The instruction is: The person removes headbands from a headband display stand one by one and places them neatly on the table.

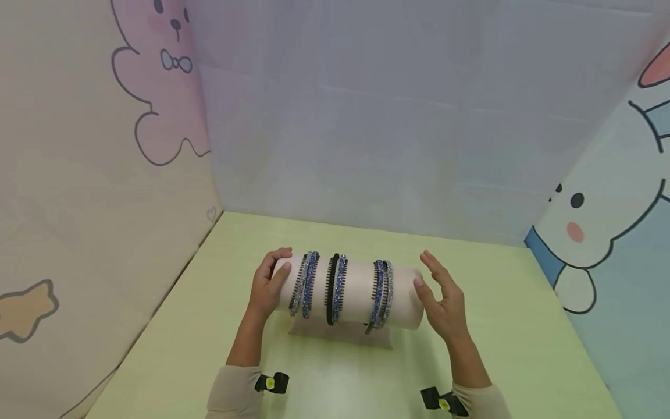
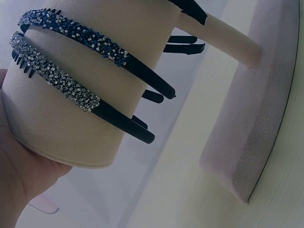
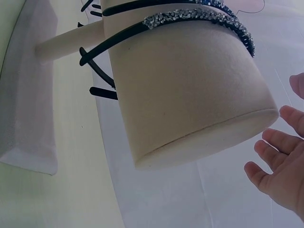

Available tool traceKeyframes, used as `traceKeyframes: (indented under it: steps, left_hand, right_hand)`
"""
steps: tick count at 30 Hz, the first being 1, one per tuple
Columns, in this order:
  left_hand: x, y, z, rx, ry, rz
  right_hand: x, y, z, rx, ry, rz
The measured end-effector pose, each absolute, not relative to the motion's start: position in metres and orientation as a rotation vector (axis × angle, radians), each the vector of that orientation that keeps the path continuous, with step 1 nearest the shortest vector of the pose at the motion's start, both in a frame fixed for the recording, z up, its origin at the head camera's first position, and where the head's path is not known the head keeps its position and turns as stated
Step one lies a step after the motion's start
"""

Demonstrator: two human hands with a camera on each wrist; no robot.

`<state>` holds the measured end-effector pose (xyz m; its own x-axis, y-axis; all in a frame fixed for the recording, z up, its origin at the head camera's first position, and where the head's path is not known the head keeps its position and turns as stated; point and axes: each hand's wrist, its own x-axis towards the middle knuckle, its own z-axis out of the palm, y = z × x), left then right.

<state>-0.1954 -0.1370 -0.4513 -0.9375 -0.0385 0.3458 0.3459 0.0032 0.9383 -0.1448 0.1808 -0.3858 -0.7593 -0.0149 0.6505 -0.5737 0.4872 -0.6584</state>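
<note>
Pale green tabletop [image 1: 502, 326] fills my head view, boxed in by cartoon-printed panels, and near its middle stands the cream velvet-covered cylindrical headband stand [image 1: 356, 291], lying horizontal on a short post above a flat cream base slab [image 1: 340, 336]. Over the cylinder I count three pairs of thin black plastic headbands: a silver-studded and a blue-studded one [image 1: 305, 284] near the left end, a plain black toothed band beside a blue-studded one [image 1: 335, 288] around the middle, and a blue and a silver one [image 1: 382, 294] toward the right end. My left hand [image 1: 268, 285] is on the left end of the cylinder, palm against the end face and fingers curled over its upper edge; the left wrist view confirms the palm pressed to the flat end, with the silver band [image 2: 57, 76] and blue band [image 2: 76, 33] just beside it (their black tips hang free below the roll). My right hand [image 1: 442, 299] sits at the right end with fingers spread and straight; in the head view the thumb seems to reach the edge, yet the right wrist view shows the fingers [image 3: 266, 166] just clear of the end face [image 3: 209, 137], so I would call it close beside, holding nothing. Beyond the stand, a plain pale blue-grey panel [image 1: 419, 116] closes the back, a beige panel with a pink bear drawing [image 1: 162, 75] the left side, and a light blue panel with a white rabbit drawing [image 1: 602, 221] the right. Both forearms wear beige sleeves [image 1: 230, 396], each with a small black clip at the wrist.
</note>
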Motion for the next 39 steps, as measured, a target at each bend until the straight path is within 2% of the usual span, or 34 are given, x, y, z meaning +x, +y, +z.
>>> traceKeyframes:
  steps: [11, 20, 33, 39]
  left_hand:
    - [-0.194, -0.137, -0.450, -0.301, -1.991, -2.032]
    - [-0.179, -0.130, -0.428, -0.305, -2.010, -1.997]
    - [-0.183, -0.131, -0.427, -0.306, -1.998, -2.031]
    - [-0.182, -0.132, -0.427, -0.331, -2.024, -2.021]
  right_hand:
    - [-0.150, 0.181, -0.386, 0.545, -2.137, 1.243]
    - [-0.154, 0.183, -0.384, 0.650, -2.107, 1.244]
    - [-0.168, 0.183, -0.379, 0.824, -2.212, 1.227]
    - [-0.185, 0.193, -0.402, 0.853, -2.343, 1.268]
